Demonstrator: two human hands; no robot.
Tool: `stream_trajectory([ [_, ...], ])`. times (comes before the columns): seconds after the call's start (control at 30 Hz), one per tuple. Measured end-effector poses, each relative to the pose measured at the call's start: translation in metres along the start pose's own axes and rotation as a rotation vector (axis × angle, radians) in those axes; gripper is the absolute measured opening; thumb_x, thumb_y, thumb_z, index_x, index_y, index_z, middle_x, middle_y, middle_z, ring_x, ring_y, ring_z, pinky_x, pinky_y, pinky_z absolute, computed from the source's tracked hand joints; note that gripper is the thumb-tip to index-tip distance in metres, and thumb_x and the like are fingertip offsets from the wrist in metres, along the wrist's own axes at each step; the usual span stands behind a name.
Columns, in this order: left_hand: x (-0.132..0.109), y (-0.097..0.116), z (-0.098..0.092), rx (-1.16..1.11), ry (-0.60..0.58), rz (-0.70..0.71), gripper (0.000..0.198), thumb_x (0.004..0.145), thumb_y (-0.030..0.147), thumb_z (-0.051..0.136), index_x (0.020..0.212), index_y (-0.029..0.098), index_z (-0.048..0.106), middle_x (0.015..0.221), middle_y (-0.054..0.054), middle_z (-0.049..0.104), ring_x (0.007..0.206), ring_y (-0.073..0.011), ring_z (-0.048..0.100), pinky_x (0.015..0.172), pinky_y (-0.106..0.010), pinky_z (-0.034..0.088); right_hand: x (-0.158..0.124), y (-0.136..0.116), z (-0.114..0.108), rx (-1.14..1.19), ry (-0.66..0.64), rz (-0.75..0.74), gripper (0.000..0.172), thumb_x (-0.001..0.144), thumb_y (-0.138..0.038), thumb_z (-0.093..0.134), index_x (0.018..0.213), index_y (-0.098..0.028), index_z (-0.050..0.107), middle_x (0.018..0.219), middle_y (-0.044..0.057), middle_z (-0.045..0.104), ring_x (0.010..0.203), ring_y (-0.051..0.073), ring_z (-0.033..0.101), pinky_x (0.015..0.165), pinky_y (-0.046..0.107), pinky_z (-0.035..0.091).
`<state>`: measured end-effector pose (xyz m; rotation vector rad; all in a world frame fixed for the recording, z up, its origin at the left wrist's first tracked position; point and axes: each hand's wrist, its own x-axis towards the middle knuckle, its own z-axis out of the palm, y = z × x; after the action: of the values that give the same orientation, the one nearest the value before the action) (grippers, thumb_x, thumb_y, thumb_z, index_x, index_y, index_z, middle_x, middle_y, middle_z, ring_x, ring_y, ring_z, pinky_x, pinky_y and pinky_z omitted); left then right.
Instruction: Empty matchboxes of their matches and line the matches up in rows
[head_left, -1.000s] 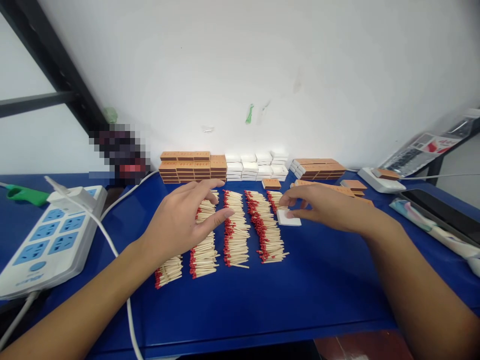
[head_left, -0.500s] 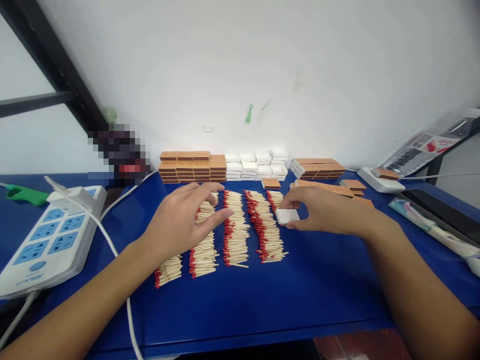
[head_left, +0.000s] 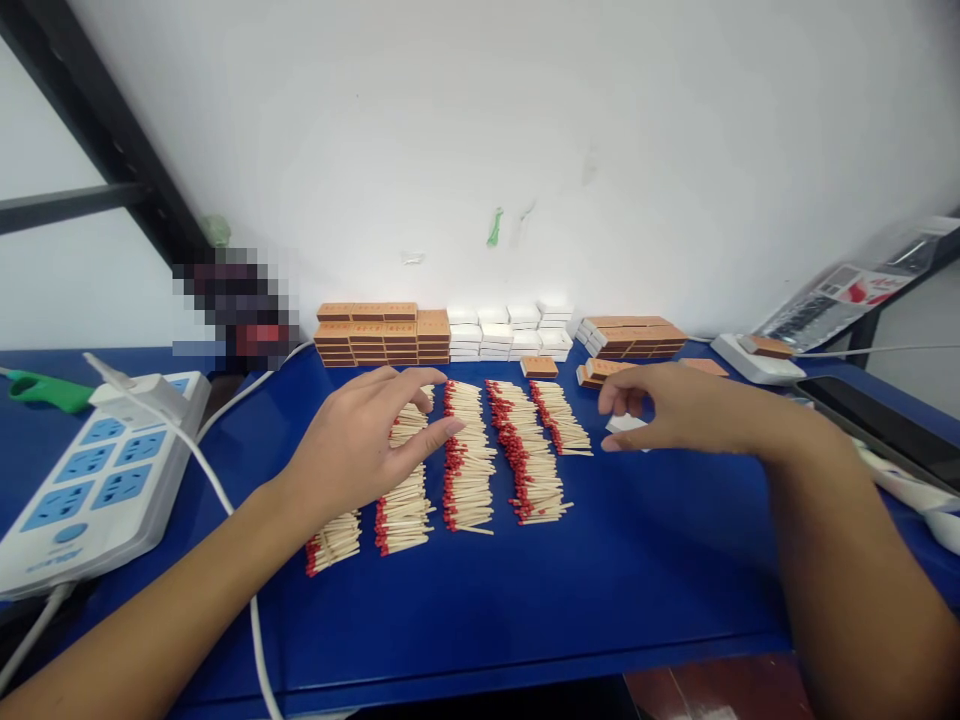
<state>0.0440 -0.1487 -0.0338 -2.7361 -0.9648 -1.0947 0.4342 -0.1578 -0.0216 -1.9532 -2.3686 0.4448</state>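
Note:
My left hand (head_left: 367, 425) hovers over the left rows of matches, holding nothing, its thumb and fingers apart. Partly under it lies a row of red-tipped matches (head_left: 405, 515); farther right are a longer row (head_left: 469, 460), another row (head_left: 529, 455) and a short row (head_left: 561, 420). My right hand (head_left: 667, 410) is just right of the short row, thumb and fingers apart. Below its thumb a small white matchbox tray (head_left: 624, 424) shows, partly covered; the fingers appear clear of it.
Against the wall stand stacked brown matchboxes (head_left: 367, 340), white trays (head_left: 495, 340) and more matchboxes (head_left: 637, 340). A single matchbox (head_left: 538, 367) lies in front. A power strip (head_left: 112, 480) with a white cable is at left; a black phone (head_left: 885, 425) is at right.
My right hand and the white tray have moved right, away from the short match row, which now shows fully. The fingers have spread off the tray. My left hand has stayed put.

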Motion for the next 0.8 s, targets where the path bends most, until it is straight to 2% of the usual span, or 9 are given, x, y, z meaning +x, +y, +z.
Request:
stream_trajectory([
  [0.13, 0.000, 0.000, 0.000, 0.003, -0.006, -0.009, 0.040, 0.102, 0.052, 0.063, 0.126, 0.020, 0.066, 0.094, -0.004, 0.078, 0.091, -0.0228, 0.073, 0.086, -0.039, 0.057, 0.002, -0.023, 0.009, 0.047, -0.111, -0.076, 0.041, 0.074, -0.064, 0.080, 0.092, -0.028, 0.073, 0.089, 0.003, 0.074, 0.077, 0.024, 0.069, 0.063, 0.035, 0.048],
  [0.23, 0.001, 0.001, 0.000, 0.006, -0.013, -0.021, 0.040, 0.102, 0.053, 0.062, 0.126, 0.021, 0.066, 0.095, -0.004, 0.078, 0.091, -0.0230, 0.074, 0.086, -0.039, 0.057, 0.005, -0.033, 0.013, 0.084, -0.122, -0.106, 0.032, 0.082, -0.059, 0.075, 0.087, -0.027, 0.072, 0.088, 0.003, 0.074, 0.076, 0.022, 0.068, 0.063, 0.034, 0.046],
  [0.33, 0.001, 0.002, -0.001, 0.006, -0.015, -0.018, 0.039, 0.102, 0.051, 0.063, 0.125, 0.020, 0.066, 0.094, -0.004, 0.078, 0.091, -0.0232, 0.073, 0.085, -0.039, 0.057, 0.006, -0.038, 0.011, 0.076, -0.111, -0.094, 0.029, 0.087, -0.055, 0.070, 0.083, -0.026, 0.069, 0.085, 0.003, 0.072, 0.073, 0.021, 0.066, 0.062, 0.033, 0.043],
  [0.63, 0.001, 0.002, 0.000, 0.002, -0.012, -0.014, 0.038, 0.102, 0.052, 0.063, 0.124, 0.020, 0.065, 0.094, -0.004, 0.078, 0.091, -0.0226, 0.073, 0.084, -0.038, 0.057, 0.012, -0.036, 0.014, 0.072, -0.069, -0.093, 0.031, 0.090, -0.056, 0.066, 0.089, -0.026, 0.068, 0.079, 0.003, 0.070, 0.069, 0.021, 0.063, 0.059, 0.032, 0.040],
  [0.8, 0.001, 0.002, 0.000, 0.011, -0.005, -0.005, 0.038, 0.102, 0.051, 0.063, 0.124, 0.021, 0.065, 0.093, -0.004, 0.078, 0.091, -0.0228, 0.074, 0.083, -0.038, 0.057, 0.014, -0.036, 0.017, 0.058, -0.037, -0.113, 0.029, 0.090, -0.055, 0.066, 0.086, -0.026, 0.068, 0.078, 0.003, 0.070, 0.068, 0.021, 0.062, 0.059, 0.032, 0.041],
])
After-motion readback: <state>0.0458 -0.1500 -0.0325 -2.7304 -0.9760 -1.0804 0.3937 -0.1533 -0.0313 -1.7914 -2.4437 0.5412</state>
